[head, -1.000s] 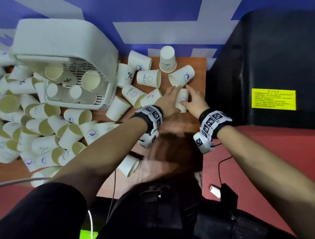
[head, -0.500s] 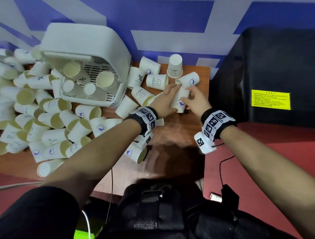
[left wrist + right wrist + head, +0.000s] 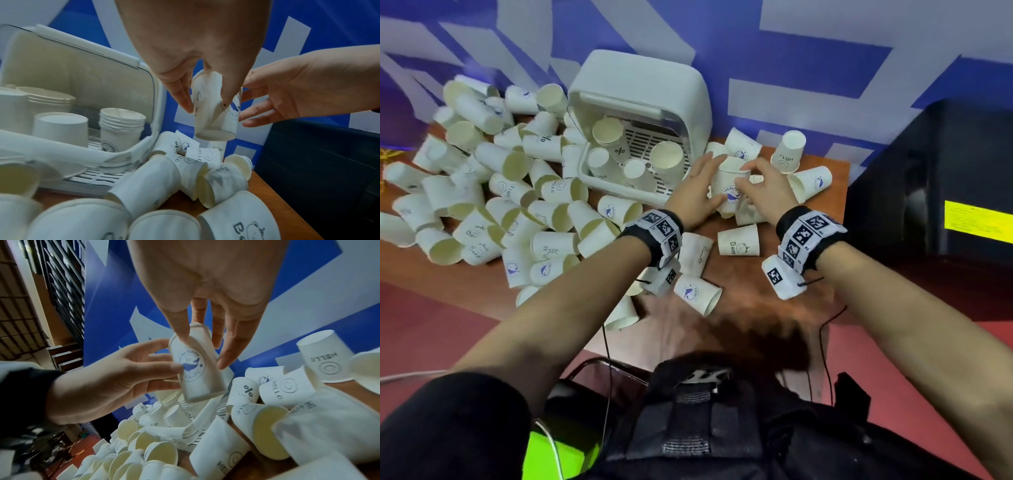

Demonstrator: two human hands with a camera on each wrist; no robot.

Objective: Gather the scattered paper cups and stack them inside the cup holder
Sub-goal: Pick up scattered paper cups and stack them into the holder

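Observation:
A white paper cup with a blue whale logo (image 3: pixel 729 195) (image 3: pixel 213 113) (image 3: pixel 195 368) is held above the table between both hands. My left hand (image 3: pixel 709 178) (image 3: pixel 205 104) grips its left side with thumb and fingers. My right hand (image 3: pixel 753 174) (image 3: pixel 203 350) pinches its upper end from the right. The cup hangs just right of the white cup holder (image 3: pixel 619 192) (image 3: pixel 82 65), whose lid stands open. Several short stacks of cups (image 3: pixel 667 161) (image 3: pixel 121 128) stand on its slatted tray. Loose cups (image 3: pixel 739 241) lie under and around my hands.
A big heap of loose cups (image 3: pixel 500 205) covers the wooden table (image 3: pixel 828 205) left of the holder. A black cabinet (image 3: pixel 928 171) stands against the table's right edge. The blue and white wall (image 3: pixel 791 51) is right behind. Cables (image 3: pixel 825 325) hang off the near edge.
Both hands have lifted the whale cup off the table and carried it left, up beside the holder. The head view has swung so the holder sits nearer the middle.

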